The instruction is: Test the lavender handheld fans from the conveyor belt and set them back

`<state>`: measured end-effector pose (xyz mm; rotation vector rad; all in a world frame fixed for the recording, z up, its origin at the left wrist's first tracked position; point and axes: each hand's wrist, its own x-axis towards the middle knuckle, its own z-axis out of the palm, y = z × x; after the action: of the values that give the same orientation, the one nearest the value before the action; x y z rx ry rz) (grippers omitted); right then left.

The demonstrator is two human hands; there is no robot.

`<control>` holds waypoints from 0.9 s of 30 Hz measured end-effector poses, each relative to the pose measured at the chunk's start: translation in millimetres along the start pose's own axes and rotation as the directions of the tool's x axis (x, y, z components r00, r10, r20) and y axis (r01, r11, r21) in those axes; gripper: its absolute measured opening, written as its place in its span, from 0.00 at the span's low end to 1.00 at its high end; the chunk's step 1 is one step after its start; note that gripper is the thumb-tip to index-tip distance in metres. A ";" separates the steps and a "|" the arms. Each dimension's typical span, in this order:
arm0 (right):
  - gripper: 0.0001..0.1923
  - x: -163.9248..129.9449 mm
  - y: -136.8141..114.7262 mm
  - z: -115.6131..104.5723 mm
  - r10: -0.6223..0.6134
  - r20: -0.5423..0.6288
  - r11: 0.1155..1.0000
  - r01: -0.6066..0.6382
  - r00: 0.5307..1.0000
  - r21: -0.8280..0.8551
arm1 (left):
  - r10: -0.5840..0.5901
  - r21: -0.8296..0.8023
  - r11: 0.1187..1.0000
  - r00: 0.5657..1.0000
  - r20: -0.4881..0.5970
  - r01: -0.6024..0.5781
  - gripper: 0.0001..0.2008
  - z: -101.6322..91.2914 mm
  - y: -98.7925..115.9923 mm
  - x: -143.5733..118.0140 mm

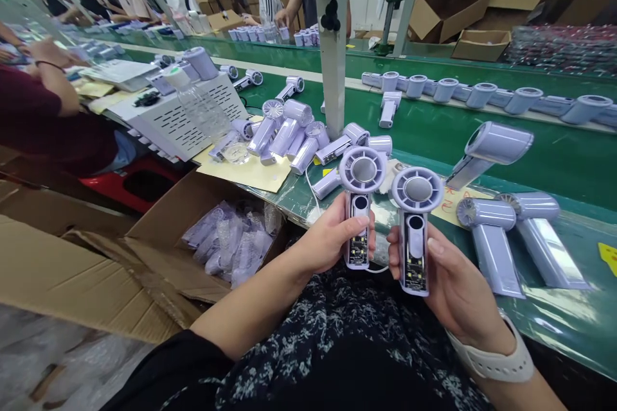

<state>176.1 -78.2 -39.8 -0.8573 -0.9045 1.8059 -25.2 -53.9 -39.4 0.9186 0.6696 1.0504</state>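
My left hand (pixel 332 237) grips the handle of a lilac hand-held fan (pixel 360 196), held upright with its round head up and its lit display facing me. My right hand (pixel 450 282) holds a second, matching fan (pixel 415 225) the same way, just to the right. The two fans stand side by side, nearly touching, over my lap at the table's near edge. A white band circles my right wrist.
Several more fans lie on the green table (pixel 530 154), in a pile (pixel 294 135) at the left and others (pixel 506 231) at the right. An open carton (pixel 159 218) of bagged parts stands at my left. A white post (pixel 332 51) rises ahead. Other people work along the far belt.
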 end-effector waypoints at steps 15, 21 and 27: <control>0.15 5.5 3.8 5.2 -0.053 -0.089 0.996 0.059 0.995 0.063 | -0.024 0.036 0.999 0.999 -0.024 0.025 0.20 2.2 3.3 -0.2; 0.14 7.1 5.1 5.2 -0.027 -0.099 0.996 0.035 0.995 0.080 | 0.010 0.049 0.999 0.998 -0.068 -0.007 0.31 0.0 -0.6 1.4; 0.12 3.9 1.3 7.4 -0.063 -0.082 0.996 0.068 0.995 0.062 | 0.001 -0.067 0.998 0.999 -0.034 -0.003 0.22 -4.5 -3.2 -0.1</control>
<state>167.9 -76.7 -37.9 -0.8433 -0.8096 1.7224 -27.5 -53.3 -44.3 0.8450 0.6581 1.0864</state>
